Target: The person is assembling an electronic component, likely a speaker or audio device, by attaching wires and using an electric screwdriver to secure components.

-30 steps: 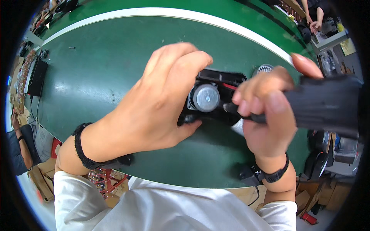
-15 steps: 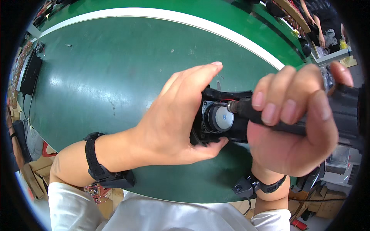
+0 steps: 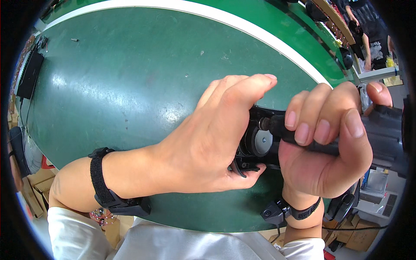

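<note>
In the head view, we had our left hand (image 3: 208, 138) near the centre of the frame, curved around a black housing (image 3: 274, 155) just right of centre, with the thumb along its lower edge and the fingers along its upper side; the grip was partly closed, spread to the housing's width. Inside that housing we could see a round speaker (image 3: 261, 141) with a pale disc on its face. Our right hand (image 3: 329, 138), right of centre, was turned with its palm side showing, its fingers curled closely around a black power driver (image 3: 383, 134) that reached toward the right rim. The driver's metal collar (image 3: 263, 124) stood over the upper part of the speaker; we could not tell whether its tip touched anything. We wore a black strap (image 3: 99, 177) on the left wrist and a small black device (image 3: 272, 212) at the right one. Beneath lay the green table (image 3: 108, 99), with a black box (image 3: 30, 74) and a small metal piece (image 3: 75, 40) at upper left. A co-worker's arm (image 3: 367, 45) showed at upper right.
</note>
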Available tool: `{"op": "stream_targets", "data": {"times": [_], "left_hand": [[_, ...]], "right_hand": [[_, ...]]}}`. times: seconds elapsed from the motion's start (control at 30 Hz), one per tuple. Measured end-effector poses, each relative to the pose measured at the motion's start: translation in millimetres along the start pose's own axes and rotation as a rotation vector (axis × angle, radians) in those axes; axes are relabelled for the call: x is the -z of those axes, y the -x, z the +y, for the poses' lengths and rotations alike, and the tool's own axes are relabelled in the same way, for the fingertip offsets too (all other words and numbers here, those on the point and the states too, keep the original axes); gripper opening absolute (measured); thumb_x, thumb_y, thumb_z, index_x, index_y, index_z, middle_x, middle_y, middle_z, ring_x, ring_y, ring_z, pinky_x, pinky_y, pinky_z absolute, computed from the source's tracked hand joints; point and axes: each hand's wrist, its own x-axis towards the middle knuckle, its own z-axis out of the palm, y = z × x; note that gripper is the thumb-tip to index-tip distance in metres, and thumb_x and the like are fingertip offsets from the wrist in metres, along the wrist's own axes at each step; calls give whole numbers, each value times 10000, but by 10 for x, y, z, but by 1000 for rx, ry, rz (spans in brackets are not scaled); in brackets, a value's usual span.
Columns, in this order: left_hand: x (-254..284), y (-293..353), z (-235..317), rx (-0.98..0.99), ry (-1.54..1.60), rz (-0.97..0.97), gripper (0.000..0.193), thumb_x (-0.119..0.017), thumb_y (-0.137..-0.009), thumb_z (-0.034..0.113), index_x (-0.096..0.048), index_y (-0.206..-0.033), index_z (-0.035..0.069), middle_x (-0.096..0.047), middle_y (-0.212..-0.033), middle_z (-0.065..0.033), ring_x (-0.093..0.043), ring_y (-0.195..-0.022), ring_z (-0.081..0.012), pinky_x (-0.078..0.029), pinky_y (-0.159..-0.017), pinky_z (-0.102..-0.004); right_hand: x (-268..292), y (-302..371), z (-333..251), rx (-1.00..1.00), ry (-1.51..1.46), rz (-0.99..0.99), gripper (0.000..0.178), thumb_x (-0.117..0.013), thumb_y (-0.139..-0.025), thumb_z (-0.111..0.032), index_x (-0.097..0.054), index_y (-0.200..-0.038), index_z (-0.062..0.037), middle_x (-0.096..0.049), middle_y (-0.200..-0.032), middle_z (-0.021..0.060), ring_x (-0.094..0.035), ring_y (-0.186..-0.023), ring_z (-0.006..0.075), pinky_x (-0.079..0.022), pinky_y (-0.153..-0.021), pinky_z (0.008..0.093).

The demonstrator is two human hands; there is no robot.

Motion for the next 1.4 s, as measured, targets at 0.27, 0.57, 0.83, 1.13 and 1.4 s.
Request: {"op": "stream_targets", "data": {"times": [0.27,0.57,0.83,1.13,1.4], "left_hand": [[-58,51,40,6,5,-1,1121,-875,-583,81,-183,-1464,16,-379,-1311,-184,-468,-1150,-258,-441,-942,-367],[-5,-25,147,35,-41,-38,1086,-880,-600,133,-206,-1441,3,-401,-1288,-184,-465,-1173,-279,-417,-984,-390],[194,-77,328,288,-17,-290,975,-852,-665,228,-292,-1411,-55,-399,-1333,-251,-387,-1271,-385,-361,-1053,-432],[710,-718,208,540,-216,-509,877,-938,-611,310,-512,-1331,47,-531,-1218,-113,-585,-1047,-219,-556,-794,-328],[852,-2152,-1233,630,-685,21,816,-920,-568,390,-600,-1133,-104,-667,-1059,-199,-646,-971,-275,-495,-899,-358]], "right_hand": [[18,80,45,0,-72,77,275,-448,-920,-124,-397,-1190,-138,-420,-676,11,-435,-550,144,-429,-581,316],[-161,15,-182,-45,279,207,457,-502,-911,-153,-349,-1340,-119,-416,-646,8,-435,-512,140,-444,-548,319],[425,-160,-811,249,146,262,534,-489,-919,-154,-313,-1396,10,-414,-671,11,-435,-533,98,-418,-534,259],[932,-407,-1076,93,116,666,373,-554,-883,-126,-472,-1220,12,-440,-665,19,-450,-515,101,-422,-507,268],[1125,-459,-1222,136,71,756,345,-566,-878,-122,-487,-1189,2,-458,-686,22,-455,-521,100,-421,-505,270]]}}
